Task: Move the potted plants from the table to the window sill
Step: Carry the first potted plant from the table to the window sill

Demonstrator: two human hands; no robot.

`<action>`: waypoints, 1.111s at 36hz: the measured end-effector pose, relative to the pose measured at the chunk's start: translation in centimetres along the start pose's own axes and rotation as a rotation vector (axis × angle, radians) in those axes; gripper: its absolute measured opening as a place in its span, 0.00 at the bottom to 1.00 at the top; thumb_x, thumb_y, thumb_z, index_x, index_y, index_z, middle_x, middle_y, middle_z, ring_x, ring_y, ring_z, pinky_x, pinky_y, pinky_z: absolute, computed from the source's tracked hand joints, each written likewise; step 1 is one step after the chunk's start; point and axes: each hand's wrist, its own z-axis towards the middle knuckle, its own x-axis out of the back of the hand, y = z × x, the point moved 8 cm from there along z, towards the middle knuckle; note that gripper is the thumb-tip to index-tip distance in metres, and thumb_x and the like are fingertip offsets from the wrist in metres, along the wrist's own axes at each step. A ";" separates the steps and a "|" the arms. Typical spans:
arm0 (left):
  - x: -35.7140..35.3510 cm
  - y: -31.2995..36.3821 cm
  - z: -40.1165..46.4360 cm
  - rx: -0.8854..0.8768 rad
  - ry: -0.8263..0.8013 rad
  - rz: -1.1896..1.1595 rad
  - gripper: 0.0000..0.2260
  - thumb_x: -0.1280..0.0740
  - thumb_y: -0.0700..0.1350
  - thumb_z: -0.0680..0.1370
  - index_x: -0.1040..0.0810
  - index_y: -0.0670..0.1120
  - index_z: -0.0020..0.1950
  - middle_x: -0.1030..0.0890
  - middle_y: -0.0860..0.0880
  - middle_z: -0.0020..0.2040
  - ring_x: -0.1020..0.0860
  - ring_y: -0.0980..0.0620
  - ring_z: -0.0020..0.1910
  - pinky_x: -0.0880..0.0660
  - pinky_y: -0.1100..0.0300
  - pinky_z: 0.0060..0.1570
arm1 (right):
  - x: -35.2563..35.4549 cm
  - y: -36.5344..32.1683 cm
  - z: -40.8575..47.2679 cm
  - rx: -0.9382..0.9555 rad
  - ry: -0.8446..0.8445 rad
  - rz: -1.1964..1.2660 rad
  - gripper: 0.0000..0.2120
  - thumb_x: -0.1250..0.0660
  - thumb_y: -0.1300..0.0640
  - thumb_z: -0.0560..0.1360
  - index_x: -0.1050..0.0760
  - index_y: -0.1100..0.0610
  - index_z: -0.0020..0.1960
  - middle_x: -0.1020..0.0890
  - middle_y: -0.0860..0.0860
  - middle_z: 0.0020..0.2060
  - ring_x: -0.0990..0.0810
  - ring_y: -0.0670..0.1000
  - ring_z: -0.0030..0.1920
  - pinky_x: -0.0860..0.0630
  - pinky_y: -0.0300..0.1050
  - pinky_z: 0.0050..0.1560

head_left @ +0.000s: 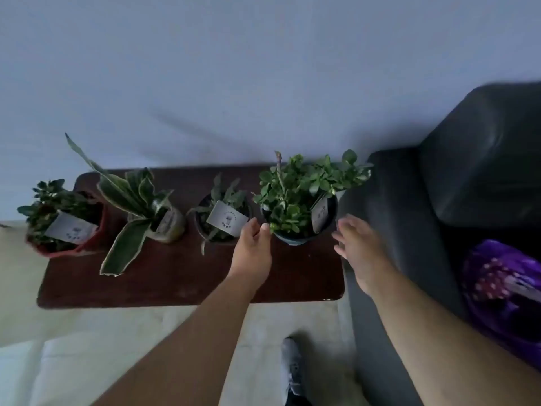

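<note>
Several potted plants stand in a row on a dark brown table (pixel 181 285) against a pale wall. From the left: a red pot (pixel 70 247) with a card, a striped long-leaved plant (pixel 140 206) in a beige pot, a small dark pot (pixel 222 221) with a card, and a bushy green plant in a dark blue pot (pixel 295 238) at the right end. My left hand (pixel 253 247) is open at that pot's left side, fingertips near its rim. My right hand (pixel 358 247) is open just off its right side. No window sill is in view.
A dark sofa (pixel 456 177) stands right against the table's right end, with a purple spotted bag (pixel 503 288) on its seat. Pale floor lies in front of the table, and my shoe (pixel 292 370) is on it.
</note>
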 end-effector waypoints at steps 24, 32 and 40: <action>0.7 5.2 -3.6 -0.056 -0.115 -0.221 0.23 0.42 0.35 0.83 0.27 0.64 0.63 0.14 0.63 0.49 0.18 0.59 0.55 0.24 0.53 0.66 | -1.0 -7.5 -4.1 0.236 -0.139 -0.192 0.15 0.37 0.59 0.83 0.22 0.38 0.55 0.16 0.35 0.46 0.17 0.37 0.50 0.23 0.42 0.57; 9.5 10.7 -13.7 -0.144 -0.036 -0.270 0.19 0.38 0.51 0.83 0.30 0.60 0.74 0.17 0.53 0.60 0.18 0.57 0.53 0.22 0.53 0.63 | -4.9 -13.0 -14.8 0.357 -0.182 -0.200 0.16 0.35 0.57 0.82 0.17 0.36 0.48 0.14 0.33 0.48 0.17 0.37 0.54 0.25 0.53 0.67; 29.3 10.9 -31.3 -0.323 0.188 -0.356 0.14 0.40 0.45 0.84 0.27 0.65 0.61 0.18 0.53 0.56 0.29 0.66 0.56 0.32 0.64 0.58 | -19.0 -13.6 -33.7 0.470 -0.383 -0.201 0.12 0.36 0.59 0.82 0.15 0.47 0.50 0.12 0.44 0.46 0.15 0.51 0.53 0.20 0.54 0.56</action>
